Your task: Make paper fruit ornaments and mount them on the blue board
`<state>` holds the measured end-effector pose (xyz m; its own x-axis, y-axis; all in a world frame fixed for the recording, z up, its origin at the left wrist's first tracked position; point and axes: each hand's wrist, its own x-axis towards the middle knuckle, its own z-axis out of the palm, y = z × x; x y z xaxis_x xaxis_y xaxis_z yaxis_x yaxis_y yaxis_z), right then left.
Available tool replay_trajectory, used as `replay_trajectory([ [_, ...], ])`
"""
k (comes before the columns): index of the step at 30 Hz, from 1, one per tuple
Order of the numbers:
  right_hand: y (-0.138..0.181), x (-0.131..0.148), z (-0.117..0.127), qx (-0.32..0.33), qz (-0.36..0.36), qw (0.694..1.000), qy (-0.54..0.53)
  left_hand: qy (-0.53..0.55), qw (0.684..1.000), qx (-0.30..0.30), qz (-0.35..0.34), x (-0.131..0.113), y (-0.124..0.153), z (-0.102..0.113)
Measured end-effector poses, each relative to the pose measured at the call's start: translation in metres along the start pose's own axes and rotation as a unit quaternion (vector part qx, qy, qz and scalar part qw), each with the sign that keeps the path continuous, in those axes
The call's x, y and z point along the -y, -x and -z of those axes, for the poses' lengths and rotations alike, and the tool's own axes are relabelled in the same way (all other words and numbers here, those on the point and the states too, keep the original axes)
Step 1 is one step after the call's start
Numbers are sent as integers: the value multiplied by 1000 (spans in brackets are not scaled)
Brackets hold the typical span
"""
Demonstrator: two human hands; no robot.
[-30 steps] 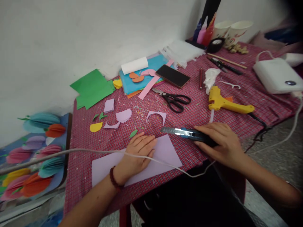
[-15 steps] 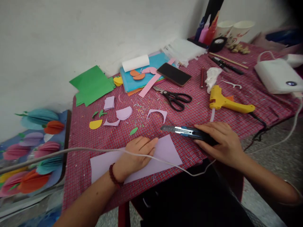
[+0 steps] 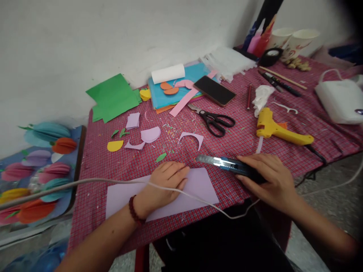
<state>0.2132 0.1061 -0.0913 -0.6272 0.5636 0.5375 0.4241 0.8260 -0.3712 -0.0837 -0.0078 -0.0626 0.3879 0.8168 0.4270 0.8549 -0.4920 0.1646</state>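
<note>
My left hand (image 3: 164, 183) lies flat, fingers stretched out, on a lilac paper sheet (image 3: 198, 185) near the front edge of the red checked table (image 3: 96, 166). My right hand (image 3: 269, 177) is wrapped round the handle of a blue utility knife (image 3: 224, 163). Its blade is out and points left, just beyond the sheet's far right corner. A white cable (image 3: 85, 182) runs across my left wrist and the sheet.
Black scissors (image 3: 217, 121), a yellow glue gun (image 3: 279, 128), a phone (image 3: 214, 90), green paper (image 3: 113, 97), a blue paper stack (image 3: 172, 90), lilac cut-outs (image 3: 150, 134), a white box (image 3: 340, 98), cups (image 3: 297, 39) and pens lie farther back. Paper flowers (image 3: 36, 170) sit left of the table.
Both hands keep their places on the sheet and the knife. Only the view has shifted slightly to the left.
</note>
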Motion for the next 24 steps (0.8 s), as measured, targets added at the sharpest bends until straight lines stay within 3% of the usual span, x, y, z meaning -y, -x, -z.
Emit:
replay_trajectory([
  [8, 8, -7, 2, 9, 4, 999, 30, -19, 999, -39, -8, -2, -1, -1],
  [24, 7, -10, 1, 8, 21, 998, 58, -60, 997, -55, 9, -1, 0, -2],
])
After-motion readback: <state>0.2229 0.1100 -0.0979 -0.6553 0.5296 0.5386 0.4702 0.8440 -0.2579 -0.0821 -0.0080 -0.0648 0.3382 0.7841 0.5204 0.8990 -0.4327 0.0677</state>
